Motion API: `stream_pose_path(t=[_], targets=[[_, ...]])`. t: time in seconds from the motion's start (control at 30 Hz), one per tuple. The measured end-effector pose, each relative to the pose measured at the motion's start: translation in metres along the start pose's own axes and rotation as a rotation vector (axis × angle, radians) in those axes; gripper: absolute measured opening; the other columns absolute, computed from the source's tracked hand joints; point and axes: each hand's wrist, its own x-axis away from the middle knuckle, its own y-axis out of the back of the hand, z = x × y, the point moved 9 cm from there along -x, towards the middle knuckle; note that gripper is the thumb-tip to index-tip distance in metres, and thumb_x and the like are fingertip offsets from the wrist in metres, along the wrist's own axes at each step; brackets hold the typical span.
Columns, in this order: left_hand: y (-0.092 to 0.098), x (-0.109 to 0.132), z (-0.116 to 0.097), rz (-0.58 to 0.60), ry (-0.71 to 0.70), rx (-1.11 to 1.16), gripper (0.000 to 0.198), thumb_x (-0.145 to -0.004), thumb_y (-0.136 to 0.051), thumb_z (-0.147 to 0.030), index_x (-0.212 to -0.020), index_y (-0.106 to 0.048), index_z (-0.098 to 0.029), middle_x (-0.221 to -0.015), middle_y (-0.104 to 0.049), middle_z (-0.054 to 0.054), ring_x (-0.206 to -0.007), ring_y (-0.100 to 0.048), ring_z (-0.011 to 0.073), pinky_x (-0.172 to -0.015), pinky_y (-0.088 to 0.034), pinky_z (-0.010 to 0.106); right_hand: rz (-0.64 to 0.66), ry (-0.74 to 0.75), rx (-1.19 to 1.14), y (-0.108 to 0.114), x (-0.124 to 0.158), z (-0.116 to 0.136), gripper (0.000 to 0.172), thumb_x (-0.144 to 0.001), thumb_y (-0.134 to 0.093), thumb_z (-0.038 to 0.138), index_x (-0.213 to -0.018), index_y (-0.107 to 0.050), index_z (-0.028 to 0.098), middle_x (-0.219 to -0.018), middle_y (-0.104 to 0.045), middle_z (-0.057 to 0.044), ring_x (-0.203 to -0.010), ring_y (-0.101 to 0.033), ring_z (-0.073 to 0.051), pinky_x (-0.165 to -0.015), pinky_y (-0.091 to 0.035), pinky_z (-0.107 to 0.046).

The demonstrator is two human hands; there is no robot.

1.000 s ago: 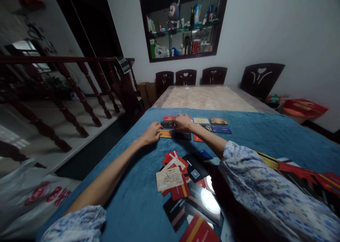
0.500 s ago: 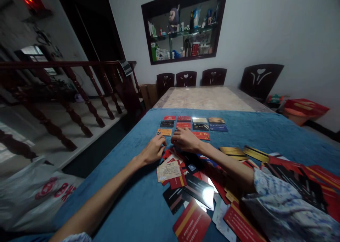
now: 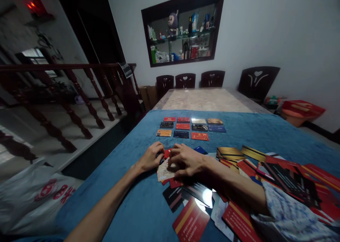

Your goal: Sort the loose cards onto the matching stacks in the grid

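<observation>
My left hand (image 3: 152, 157) rests at the left edge of a loose heap of cards, its fingers loosely bent and the thumb apart from them. Over the heap, my right hand (image 3: 188, 160) has bent, spread fingers reaching down by a cream card (image 3: 164, 172); whether they touch it I cannot tell. A red and gold card (image 3: 191, 220) and a black card (image 3: 172, 199) lie nearer to me. Beyond my hands, rows of cards lie face up, including an orange card (image 3: 164, 133), a dark blue card (image 3: 181, 134) and a red card (image 3: 200, 136).
A blue cloth (image 3: 127, 185) covers the near part of the table. More cards, such as a gold card (image 3: 253, 153), spread to the right under and past my right forearm. A white plastic bag (image 3: 34, 199) stands at the left. Dark chairs (image 3: 212, 79) line the far end.
My right hand has drawn back from the rows to the heap, and a dark blue card now shows in the front row. My left hand has moved slightly nearer to me.
</observation>
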Motion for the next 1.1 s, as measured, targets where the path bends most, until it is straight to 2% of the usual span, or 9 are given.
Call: stream_pose_path(t=[0.13, 0.33, 0.47, 0.6, 0.8, 1.1], targets=[[-0.001, 0.0, 0.0, -0.006, 0.009, 0.004, 0.013, -0.081, -0.05, -0.007, -0.078, -0.058, -0.017, -0.089, -0.06, 0.005, -0.086, -0.057, 0.0167, -0.08, -0.048, 0.03, 0.0, 0.011, 0.036, -0.005, 0.002, -0.001, 0.03, -0.079, -0.07, 0.044, -0.102, -0.072, 0.025, -0.107, -0.061, -0.007, -0.101, -0.046, -0.024, -0.082, -0.034, -0.038], [0.0, 0.001, 0.0, 0.006, 0.027, 0.05, 0.013, -0.081, -0.052, -0.01, -0.076, -0.062, -0.016, -0.085, -0.062, 0.003, -0.082, -0.059, 0.0157, -0.079, -0.048, 0.029, -0.036, -0.065, 0.063, -0.001, 0.008, -0.015, 0.03, -0.085, -0.064, 0.041, -0.108, -0.071, 0.024, -0.105, -0.062, -0.009, -0.1, -0.047, -0.025, -0.084, -0.035, -0.039], [-0.002, 0.005, -0.006, 0.133, 0.016, 0.064, 0.009, -0.081, -0.059, -0.018, -0.084, -0.067, -0.017, -0.091, -0.064, 0.004, -0.085, -0.06, 0.0168, -0.081, -0.048, 0.03, -0.085, -0.104, 0.081, 0.001, 0.011, -0.021, 0.032, -0.088, -0.06, 0.043, -0.112, -0.07, 0.024, -0.111, -0.061, -0.01, -0.101, -0.046, -0.025, -0.084, -0.036, -0.04], [-0.002, 0.009, -0.011, 0.228, 0.021, 0.047, 0.026, -0.078, -0.066, -0.024, -0.103, -0.068, -0.018, -0.106, -0.063, 0.007, -0.095, -0.06, 0.0202, -0.087, -0.049, 0.034, -0.112, -0.123, 0.095, 0.001, 0.013, -0.025, 0.031, -0.091, -0.057, 0.041, -0.112, -0.069, 0.023, -0.11, -0.062, -0.01, -0.102, -0.046, -0.025, -0.086, -0.036, -0.041], [0.0, 0.012, -0.014, 0.245, 0.001, 0.026, 0.033, -0.079, -0.065, -0.025, -0.111, -0.067, -0.018, -0.11, -0.061, 0.009, -0.099, -0.06, 0.0213, -0.091, -0.05, 0.036, -0.127, -0.146, 0.139, -0.002, 0.015, -0.031, 0.032, -0.095, -0.052, 0.045, -0.112, -0.069, 0.024, -0.109, -0.062, -0.01, -0.101, -0.045, -0.024, -0.084, -0.035, -0.04], [-0.001, 0.014, -0.021, 0.232, -0.035, 0.017, 0.032, -0.075, -0.063, -0.017, -0.107, -0.067, -0.018, -0.11, -0.063, 0.009, -0.1, -0.06, 0.0208, -0.092, -0.05, 0.034, -0.156, -0.123, 0.153, 0.005, 0.016, -0.023, 0.036, -0.092, -0.054, 0.049, -0.11, -0.069, 0.022, -0.107, -0.063, -0.01, -0.099, -0.046, -0.024, -0.084, -0.034, -0.039]])
